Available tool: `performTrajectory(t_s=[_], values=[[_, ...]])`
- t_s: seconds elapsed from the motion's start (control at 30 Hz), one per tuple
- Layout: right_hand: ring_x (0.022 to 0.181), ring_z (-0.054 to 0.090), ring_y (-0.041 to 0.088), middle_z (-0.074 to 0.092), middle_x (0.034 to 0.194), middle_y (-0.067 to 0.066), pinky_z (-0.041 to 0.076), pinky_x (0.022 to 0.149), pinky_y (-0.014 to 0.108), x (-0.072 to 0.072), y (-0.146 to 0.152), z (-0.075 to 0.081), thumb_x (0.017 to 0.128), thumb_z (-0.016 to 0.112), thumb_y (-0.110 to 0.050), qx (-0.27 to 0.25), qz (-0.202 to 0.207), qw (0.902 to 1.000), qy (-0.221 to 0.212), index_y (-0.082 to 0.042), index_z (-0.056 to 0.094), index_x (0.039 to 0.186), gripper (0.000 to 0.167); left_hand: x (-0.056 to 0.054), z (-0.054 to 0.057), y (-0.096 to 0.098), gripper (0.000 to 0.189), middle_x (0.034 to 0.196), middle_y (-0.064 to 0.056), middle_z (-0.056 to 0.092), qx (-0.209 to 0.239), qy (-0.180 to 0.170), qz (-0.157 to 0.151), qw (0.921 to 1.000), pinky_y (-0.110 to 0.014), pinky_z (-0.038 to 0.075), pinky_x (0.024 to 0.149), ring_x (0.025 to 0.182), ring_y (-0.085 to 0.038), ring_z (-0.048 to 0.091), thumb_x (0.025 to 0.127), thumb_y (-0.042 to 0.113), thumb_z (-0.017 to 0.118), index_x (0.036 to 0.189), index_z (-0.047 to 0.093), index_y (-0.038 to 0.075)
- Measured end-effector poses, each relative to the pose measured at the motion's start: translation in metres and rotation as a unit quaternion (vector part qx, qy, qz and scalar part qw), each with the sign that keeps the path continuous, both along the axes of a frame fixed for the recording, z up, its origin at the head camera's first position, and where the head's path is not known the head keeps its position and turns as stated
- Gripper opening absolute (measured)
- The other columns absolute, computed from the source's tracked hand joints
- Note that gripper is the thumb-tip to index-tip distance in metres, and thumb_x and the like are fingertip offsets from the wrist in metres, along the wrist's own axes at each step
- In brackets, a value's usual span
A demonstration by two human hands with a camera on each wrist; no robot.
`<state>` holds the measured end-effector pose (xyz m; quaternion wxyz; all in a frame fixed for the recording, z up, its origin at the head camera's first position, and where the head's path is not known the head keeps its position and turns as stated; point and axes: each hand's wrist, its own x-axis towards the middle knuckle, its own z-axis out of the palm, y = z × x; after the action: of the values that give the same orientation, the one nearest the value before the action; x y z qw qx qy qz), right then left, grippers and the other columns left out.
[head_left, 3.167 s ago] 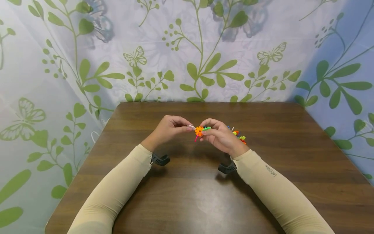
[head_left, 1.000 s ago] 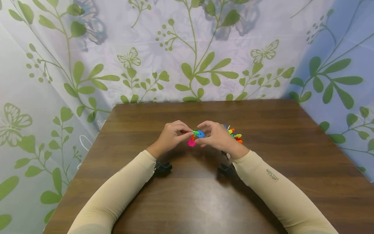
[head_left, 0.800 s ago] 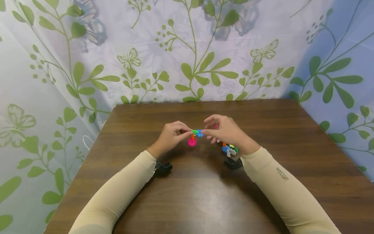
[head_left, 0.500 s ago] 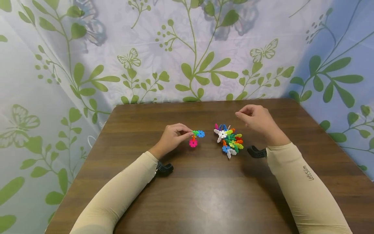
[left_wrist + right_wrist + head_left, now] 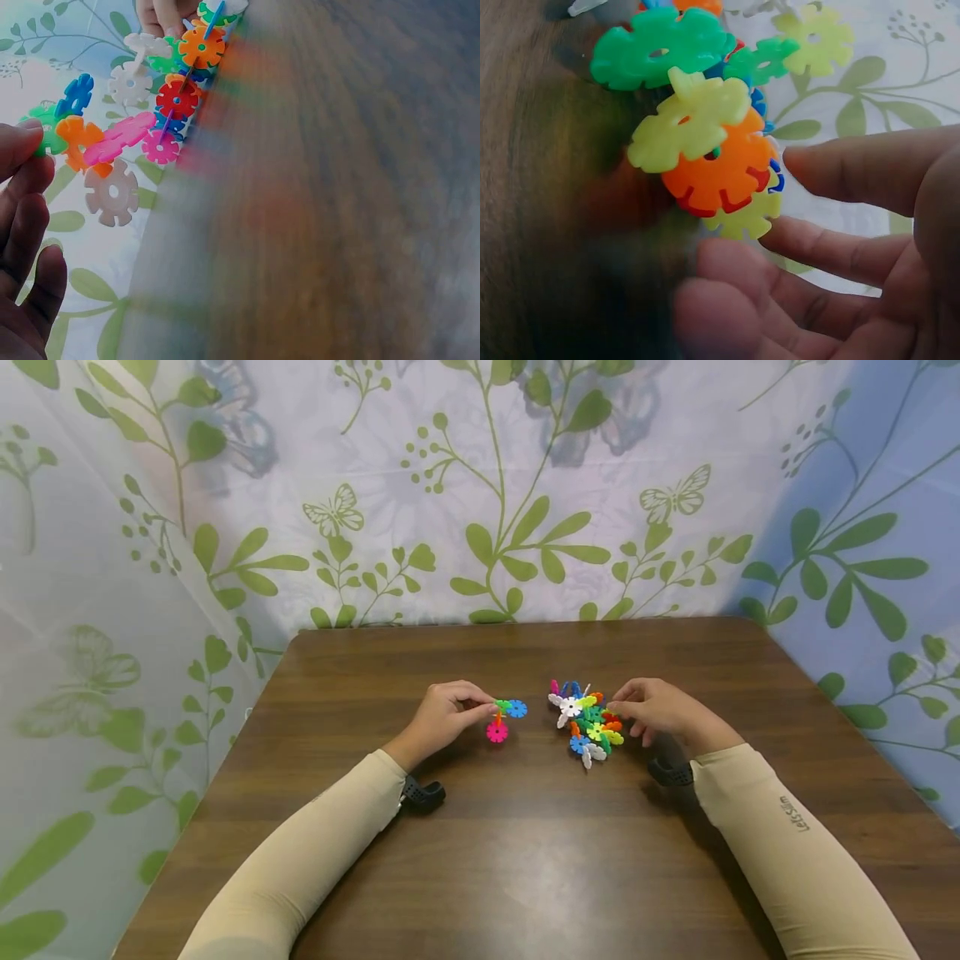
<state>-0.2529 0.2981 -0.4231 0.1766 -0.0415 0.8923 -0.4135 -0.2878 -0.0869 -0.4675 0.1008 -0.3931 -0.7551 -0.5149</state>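
Note:
My left hand [image 5: 447, 714] pinches the green disc [image 5: 46, 129] of a small joined cluster of notched plastic snowflake discs. From it hang an orange disc [image 5: 77, 142] and a pink disc [image 5: 497, 732], and a blue disc [image 5: 517, 708] points right. A white disc [image 5: 112, 193] shows just below the pink one in the left wrist view. My right hand [image 5: 660, 708] is at the right side of a mixed pile of discs [image 5: 572, 707], thumb and fingers apart. Its fingertips lie beside a yellow-green disc [image 5: 742, 217] and an orange disc [image 5: 718, 174]; contact is unclear.
The brown wooden table [image 5: 480, 852] carries the pile right of centre. A leaf-patterned curtain [image 5: 420, 485] hangs behind it. Black wrist straps [image 5: 423, 795] are on both arms below the sleeves.
The right hand has let go of the blue disc, swung away to the right, then come down at the pile's right side. The left hand keeps the cluster, turned since the earliest frame.

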Motion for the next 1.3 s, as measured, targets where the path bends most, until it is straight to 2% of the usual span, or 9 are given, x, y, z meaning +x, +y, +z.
performTrajectory(t_s=[0.2, 0.3, 0.43, 0.63, 0.87, 0.97, 1.07, 1.2, 1.3], values=[[0.083, 0.064, 0.032, 0.061, 0.114, 0.022, 0.062, 0.069, 0.042, -0.002, 0.000, -0.003, 0.110, 0.061, -0.028, -0.021, -0.005, 0.9997, -0.013, 0.007, 0.054, 0.135, 0.044, -0.001, -0.002, -0.001, 0.005, 0.095, 0.007, 0.074, -0.011, -0.011, 0.004, 0.9999, -0.032, 0.059, 0.068, 0.079, -0.013, 0.068, 0.093, 0.009, 0.083, 0.098, 0.083, 0.009], [0.070, 0.064, 0.030, 0.064, 0.111, 0.023, 0.060, 0.064, 0.040, -0.002, -0.006, -0.002, 0.109, 0.062, -0.033, 0.021, -0.011, 0.9988, 0.043, 0.007, 0.058, 0.130, 0.045, 0.000, -0.002, -0.003, 0.005, 0.095, 0.008, 0.074, -0.016, -0.013, 0.004, 0.9998, -0.033, 0.059, 0.069, 0.080, -0.013, 0.068, 0.093, 0.010, 0.083, 0.099, 0.082, 0.009], [0.057, 0.059, 0.027, 0.066, 0.101, 0.021, 0.055, 0.055, 0.039, 0.004, -0.024, 0.011, 0.109, 0.061, -0.039, 0.082, -0.025, 0.9872, 0.134, 0.003, 0.065, 0.124, 0.045, 0.000, -0.002, -0.005, 0.006, 0.096, 0.006, 0.074, -0.016, -0.013, 0.002, 0.9998, -0.035, 0.059, 0.070, 0.080, -0.014, 0.068, 0.093, 0.010, 0.083, 0.099, 0.082, 0.009], [0.054, 0.059, 0.026, 0.067, 0.078, 0.012, 0.053, 0.053, 0.037, 0.007, -0.057, 0.023, 0.109, 0.057, -0.048, 0.098, 0.006, 0.9817, 0.163, 0.004, 0.068, 0.127, 0.056, -0.002, -0.002, -0.006, 0.006, 0.095, 0.005, 0.075, -0.011, -0.001, 0.001, 0.9999, -0.033, 0.059, 0.069, 0.079, -0.013, 0.068, 0.093, 0.009, 0.083, 0.099, 0.083, 0.009], [0.052, 0.063, 0.026, 0.064, 0.065, 0.008, 0.056, 0.054, 0.038, 0.005, -0.073, 0.023, 0.106, 0.068, -0.028, 0.103, 0.024, 0.9794, 0.172, -0.001, 0.074, 0.101, 0.029, -0.002, -0.002, -0.003, 0.005, 0.095, 0.007, 0.075, -0.016, 0.003, 0.004, 0.9999, -0.031, 0.059, 0.069, 0.080, -0.012, 0.068, 0.093, 0.009, 0.083, 0.098, 0.083, 0.009], [0.061, 0.063, 0.025, 0.066, 0.070, 0.004, 0.057, 0.063, 0.041, 0.003, -0.073, 0.026, 0.101, 0.072, -0.019, 0.123, 0.039, 0.9705, 0.204, -0.002, 0.076, 0.097, 0.018, -0.001, -0.002, -0.004, 0.006, 0.096, 0.007, 0.075, -0.021, -0.001, 0.004, 0.9998, -0.031, 0.059, 0.069, 0.081, -0.011, 0.068, 0.093, 0.010, 0.083, 0.099, 0.083, 0.009], [0.074, 0.062, 0.023, 0.070, 0.081, 0.003, 0.056, 0.072, 0.044, 0.000, -0.073, 0.029, 0.098, 0.074, -0.012, 0.141, 0.063, 0.9619, 0.226, -0.001, 0.078, 0.102, 0.012, -0.001, -0.002, -0.004, 0.006, 0.096, 0.007, 0.075, -0.021, 0.001, 0.003, 0.9998, -0.032, 0.059, 0.069, 0.080, -0.012, 0.068, 0.093, 0.010, 0.084, 0.099, 0.083, 0.010], [0.085, 0.068, 0.025, 0.074, 0.095, 0.007, 0.059, 0.079, 0.047, -0.002, -0.074, 0.032, 0.097, 0.074, -0.004, 0.150, 0.101, 0.9553, 0.233, 0.001, 0.076, 0.113, 0.017, -0.002, -0.002, -0.005, 0.007, 0.095, 0.006, 0.075, -0.018, 0.011, 0.000, 0.9998, -0.031, 0.059, 0.069, 0.080, -0.012, 0.068, 0.092, 0.009, 0.084, 0.099, 0.083, 0.010], [0.093, 0.070, 0.029, 0.075, 0.101, 0.012, 0.059, 0.085, 0.049, -0.003, -0.074, 0.033, 0.096, 0.074, 0.001, 0.170, 0.142, 0.9414, 0.254, 0.003, 0.076, 0.114, 0.018, -0.002, -0.003, -0.006, 0.006, 0.095, 0.005, 0.075, -0.016, 0.018, 0.000, 0.9997, -0.031, 0.059, 0.068, 0.079, -0.013, 0.068, 0.092, 0.009, 0.084, 0.098, 0.083, 0.010]])
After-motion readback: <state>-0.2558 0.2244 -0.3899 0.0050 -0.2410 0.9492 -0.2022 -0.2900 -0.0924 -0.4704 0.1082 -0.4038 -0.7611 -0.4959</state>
